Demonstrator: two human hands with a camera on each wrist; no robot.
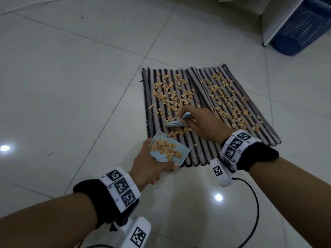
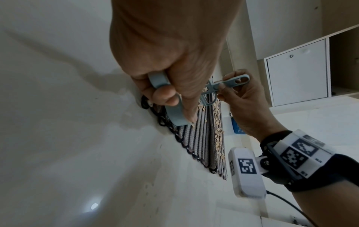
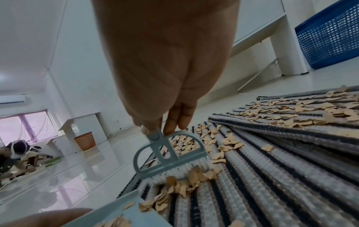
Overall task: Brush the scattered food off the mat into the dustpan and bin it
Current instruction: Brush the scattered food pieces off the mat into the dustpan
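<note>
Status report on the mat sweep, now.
Left hand holds dustpan, part-filled. Right hand pinches brush, pushing flakes panward. Most flakes still on mat. Nothing blocking.

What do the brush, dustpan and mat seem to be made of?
Brush: matte grey-blue moulded plastic by its look, with white bristles, probably synthetic.
Dustpan: thin pale-blue plastic, smooth, with a thin edge.
Mat: woven textile, ribbed grey and dark stripes, looped yarn border.

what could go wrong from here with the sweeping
The dustpan already holds a heap of flakes and sits tilted in the left hand; some may slide off onto the floor. The brush could flick flakes past the pan's edge. The overlapping mat fold may trap bits.
</note>
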